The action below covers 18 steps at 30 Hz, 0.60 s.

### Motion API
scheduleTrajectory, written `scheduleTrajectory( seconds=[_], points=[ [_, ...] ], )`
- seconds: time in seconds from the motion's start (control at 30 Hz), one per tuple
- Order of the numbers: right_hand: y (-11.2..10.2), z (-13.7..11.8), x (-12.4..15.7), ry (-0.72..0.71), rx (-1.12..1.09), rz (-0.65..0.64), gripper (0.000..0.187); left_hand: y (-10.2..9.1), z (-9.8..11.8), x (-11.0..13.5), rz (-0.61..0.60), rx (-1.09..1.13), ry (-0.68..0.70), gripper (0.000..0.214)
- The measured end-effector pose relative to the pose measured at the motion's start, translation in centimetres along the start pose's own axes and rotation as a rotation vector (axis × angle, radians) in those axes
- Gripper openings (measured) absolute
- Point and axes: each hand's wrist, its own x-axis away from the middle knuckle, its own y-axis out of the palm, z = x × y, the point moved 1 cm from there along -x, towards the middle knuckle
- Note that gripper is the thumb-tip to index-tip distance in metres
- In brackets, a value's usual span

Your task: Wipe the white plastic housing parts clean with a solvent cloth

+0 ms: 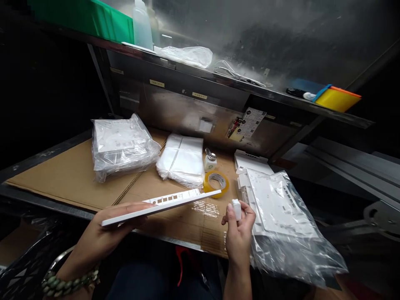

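Note:
My left hand [109, 225] grips one end of a white plastic panel [168, 205], seen nearly edge-on, with a row of small rectangular cutouts along its back side. The panel is held above the cardboard and slants up to the right. Between the thumb and fingers of my right hand [239, 227] is a small white block-like piece [236, 209]; its exact kind I cannot make out. The two hands are apart. Just beyond the panel's right end lies a roll of yellowish tape [223, 192]. Beside my right hand are white plastic panels [275, 202] in a clear bag.
Cardboard [81, 187] covers the bench. Farther back are a bagged stack of white parts [121, 137], a pile of white bags [181, 160], a small pump bottle [210, 162] and another white part [253, 162]. A metal shelf [187, 68] holds a squeeze bottle [142, 27] and a yellow bin [337, 99].

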Motion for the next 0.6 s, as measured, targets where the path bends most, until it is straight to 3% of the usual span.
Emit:
scheduleTrajectory(
  seconds=[0.17,0.27,0.37,0.5,0.53,0.6],
  points=[
    [0.1,-0.9,0.3,-0.070,0.014,-0.005,0.035,0.0,-0.7,0.3,0.047,0.077,0.022,0.015],
    [0.7,-2.2,0.9,-0.182,0.019,-0.001,0.028,-0.2,-1.2,0.1,0.001,0.028,0.105,0.016],
    [2.0,-3.6,1.9,-0.289,-0.034,-0.144,0.020,-0.5,-1.6,-0.3,-0.085,-0.089,0.217,0.017],
    [4.0,-4.3,2.8,-0.240,-0.053,-0.380,0.020,-0.2,-1.7,-0.6,-0.216,-0.038,0.236,0.020],
    [4.4,-4.3,2.8,-0.237,-0.043,-0.395,0.020,0.0,-1.6,-0.6,-0.217,-0.001,0.225,0.019],
    [4.8,-4.2,2.9,-0.282,-0.062,-0.366,0.019,0.5,-1.5,-0.6,-0.078,0.085,0.201,0.016]
  ],
)
